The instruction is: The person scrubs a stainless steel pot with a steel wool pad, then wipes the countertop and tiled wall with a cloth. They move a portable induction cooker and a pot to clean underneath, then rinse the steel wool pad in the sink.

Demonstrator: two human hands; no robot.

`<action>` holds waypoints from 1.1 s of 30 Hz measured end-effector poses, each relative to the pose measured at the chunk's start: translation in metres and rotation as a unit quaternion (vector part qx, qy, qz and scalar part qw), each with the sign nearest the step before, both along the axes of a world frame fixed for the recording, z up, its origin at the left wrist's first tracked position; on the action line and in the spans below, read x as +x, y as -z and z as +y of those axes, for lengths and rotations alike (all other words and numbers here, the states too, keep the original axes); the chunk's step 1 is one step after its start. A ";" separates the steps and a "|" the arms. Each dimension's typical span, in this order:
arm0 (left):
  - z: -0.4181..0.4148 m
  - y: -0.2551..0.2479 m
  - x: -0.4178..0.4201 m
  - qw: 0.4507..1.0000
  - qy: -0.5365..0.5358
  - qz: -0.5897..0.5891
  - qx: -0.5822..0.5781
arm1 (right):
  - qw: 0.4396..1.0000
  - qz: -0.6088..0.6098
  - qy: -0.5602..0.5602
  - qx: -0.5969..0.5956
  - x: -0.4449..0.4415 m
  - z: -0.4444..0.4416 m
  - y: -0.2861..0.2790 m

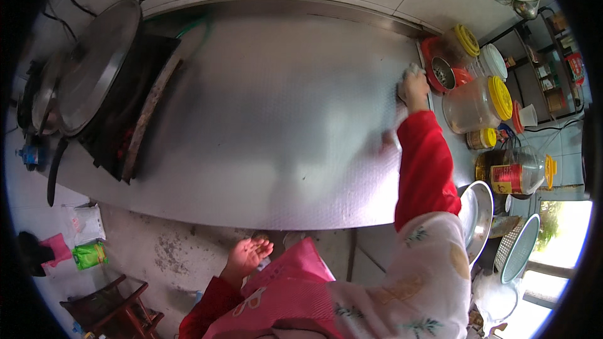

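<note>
At the right end of the metal countertop (pixel 264 103), my right hand (pixel 416 88) presses a crumpled, pale cloth (pixel 414 69) against the surface. Just beyond that hand is a red plastic container (pixel 429 51) with a small metal bowl (pixel 443 73) holding small, dark-and-light bits. My left hand (pixel 248 255) hangs in front of the counter, palm up with fingers loosely curled and apart, and I see nothing in it. It is nearest to my pink apron (pixel 282 292). The reflection of my right arm shows on the shiny metal.
A stove (pixel 136 117) with a large lidded wok (pixel 101 66) stands at left, its black handle (pixel 56 169) jutting forward. Yellow-lidded jars (pixel 471 106), an oil jug (pixel 511 172), a steel basin (pixel 485 216) and a green colander (pixel 518 249) line the right. A wooden chair (pixel 118 308) stands below left.
</note>
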State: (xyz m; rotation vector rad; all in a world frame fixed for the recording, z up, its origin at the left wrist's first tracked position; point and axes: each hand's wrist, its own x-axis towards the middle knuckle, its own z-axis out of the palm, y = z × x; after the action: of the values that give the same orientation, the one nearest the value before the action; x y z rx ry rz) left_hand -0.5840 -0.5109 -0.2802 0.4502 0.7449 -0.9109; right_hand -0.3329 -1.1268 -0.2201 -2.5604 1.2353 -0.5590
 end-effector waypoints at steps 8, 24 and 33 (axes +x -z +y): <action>-0.003 0.014 -0.013 0.998 -0.036 0.037 0.039 | 0.881 -0.027 -0.454 0.127 0.064 0.093 -0.013; -0.015 0.043 -0.026 0.988 -0.117 0.096 -0.017 | 0.986 0.057 -0.158 -0.008 0.142 -0.014 -0.006; -0.049 -0.023 0.014 0.998 -0.004 0.022 0.051 | 0.884 0.024 -0.464 -0.060 0.160 0.247 -0.020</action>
State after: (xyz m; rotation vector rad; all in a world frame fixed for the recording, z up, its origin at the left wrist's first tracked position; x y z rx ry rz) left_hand -0.5700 -0.5602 -0.2572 0.5187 0.8362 -0.8805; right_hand -0.1733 -0.8794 -0.2001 -2.8506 -0.1207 -0.3394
